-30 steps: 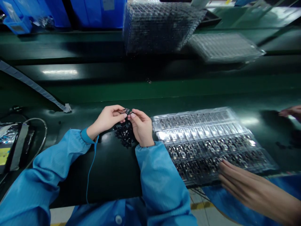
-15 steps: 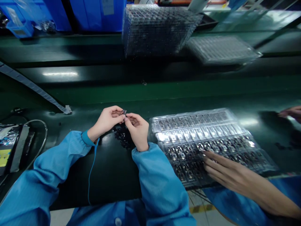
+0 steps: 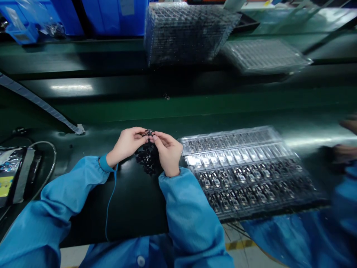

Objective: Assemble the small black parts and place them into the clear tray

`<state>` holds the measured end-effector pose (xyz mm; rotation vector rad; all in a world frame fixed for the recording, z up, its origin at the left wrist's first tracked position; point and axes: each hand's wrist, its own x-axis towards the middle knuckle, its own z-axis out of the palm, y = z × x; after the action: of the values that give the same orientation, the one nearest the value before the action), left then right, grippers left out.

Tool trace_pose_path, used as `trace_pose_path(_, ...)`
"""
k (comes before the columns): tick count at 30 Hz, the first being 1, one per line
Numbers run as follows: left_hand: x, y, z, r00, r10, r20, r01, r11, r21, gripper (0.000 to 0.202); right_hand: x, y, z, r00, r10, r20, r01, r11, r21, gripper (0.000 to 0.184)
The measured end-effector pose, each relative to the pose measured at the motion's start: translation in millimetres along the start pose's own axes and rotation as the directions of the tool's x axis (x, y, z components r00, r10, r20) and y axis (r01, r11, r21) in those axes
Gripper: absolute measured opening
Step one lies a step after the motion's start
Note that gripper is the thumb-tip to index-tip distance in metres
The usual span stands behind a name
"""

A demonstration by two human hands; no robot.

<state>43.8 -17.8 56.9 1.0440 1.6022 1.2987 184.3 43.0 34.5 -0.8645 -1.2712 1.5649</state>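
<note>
Between my fingertips is a small circuit board [image 3: 149, 132], dark with bright metal spots. My left hand [image 3: 126, 145] pinches it from the left, and a blue wrist strap with a thin cord circles that wrist. From the other side my right hand [image 3: 169, 152] grips it with thumb and forefinger. Fingers cover much of the board, so its details are hidden. Just below my hands lies a loose pile of small black parts [image 3: 147, 160] on the dark table mat [image 3: 131, 208]. Close by my right hand is a clear plastic tray [image 3: 279, 146] with rows of small circuit boards.
A co-worker's blurred hand [image 3: 346, 150] is at the right edge. On the shelf stand a tall stack of clear trays [image 3: 189, 37], a lower stack [image 3: 267, 56] and blue bins [image 3: 115, 18]. A small loose part [image 3: 166, 96] lies on the ledge. Cables and a dark box [image 3: 16, 178] sit at left.
The co-worker's hand has left the tray and is now at the far right. My right hand has shifted slightly right; both my hands stay closed on the small board.
</note>
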Motion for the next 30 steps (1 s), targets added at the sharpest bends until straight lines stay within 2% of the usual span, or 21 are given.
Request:
trace_pose_path(3,-4,1,2.1,0.995,0.085,-0.056,-0.074,0.981,0.178,0.026,0,1,1,0.999,-0.012,-0.034,0.013,1.000,0.004,0.022)
trace_pose_path(6,-8,5,3.5,0.985,0.167,-0.045,-0.141,0.926,0.349,0.023,-1,0,2,0.998,-0.045,-0.034,0.044,0.999,-0.033,0.022)
trace_pose_path(11,-11,13,4.2,0.975,0.223,0.000,-0.200,0.872,0.447,0.023,-1,-1,1,0.993,-0.107,-0.044,0.103,0.991,-0.082,0.020)
trace_pose_path(16,-10,15,0.6,0.974,0.221,0.049,-0.223,0.891,0.396,0.022,1,-2,-1,0.992,-0.090,-0.087,0.084,0.994,-0.069,0.022)
trace_pose_path(21,-7,12,-1.1,0.993,0.093,0.079,-0.105,0.982,0.157,0.025,1,-5,-1,0.997,-0.063,-0.037,0.062,0.997,-0.035,0.023)
trace_pose_path(24,-6,12,0.1,0.992,0.029,0.126,-0.033,0.999,0.033,0.031,1,-4,-2,0.998,-0.058,-0.003,0.058,0.998,-0.021,0.023)
trace_pose_path(27,-6,13,0.6,0.989,0.005,0.149,-0.009,1.000,0.026,0.028,2,-3,-2,0.999,-0.039,-0.002,0.039,0.999,-0.019,0.023)
trace_pose_path(30,-4,14,-1.7,0.996,0.005,0.089,-0.009,0.999,0.041,0.028,1,-5,-2,0.999,-0.029,0.037,0.029,1.000,-0.001,0.028)
